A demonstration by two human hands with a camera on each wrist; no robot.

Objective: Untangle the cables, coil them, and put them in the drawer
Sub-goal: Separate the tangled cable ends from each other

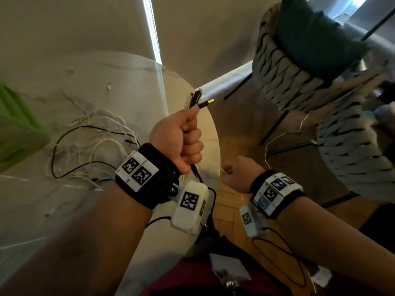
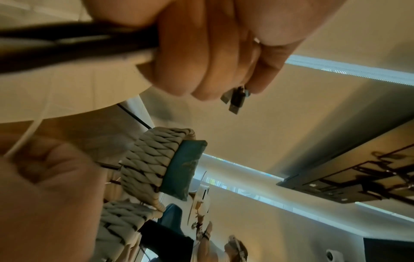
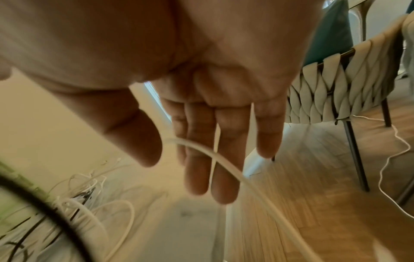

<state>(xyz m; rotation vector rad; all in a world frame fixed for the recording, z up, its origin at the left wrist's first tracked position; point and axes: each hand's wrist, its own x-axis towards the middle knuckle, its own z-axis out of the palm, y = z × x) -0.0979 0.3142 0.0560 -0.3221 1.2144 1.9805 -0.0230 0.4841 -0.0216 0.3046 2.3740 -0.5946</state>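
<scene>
While our left hand [image 1: 186,142] grips black cables [image 1: 197,97], our right hand [image 1: 239,174] pinches a white cable [image 3: 201,148]. Tangled cables [image 1: 100,133] cover the tabletop [image 1: 128,71].

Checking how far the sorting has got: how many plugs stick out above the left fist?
3: a black plug uppermost, a gold-tipped plug to its right, a pale plug to its left, all above the left hand. More may be hidden in the fist.

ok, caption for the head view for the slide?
Left hand grips a bundle of cable ends over the table edge; right hand holds a white cable; more tangled cables lie on the table.
</scene>
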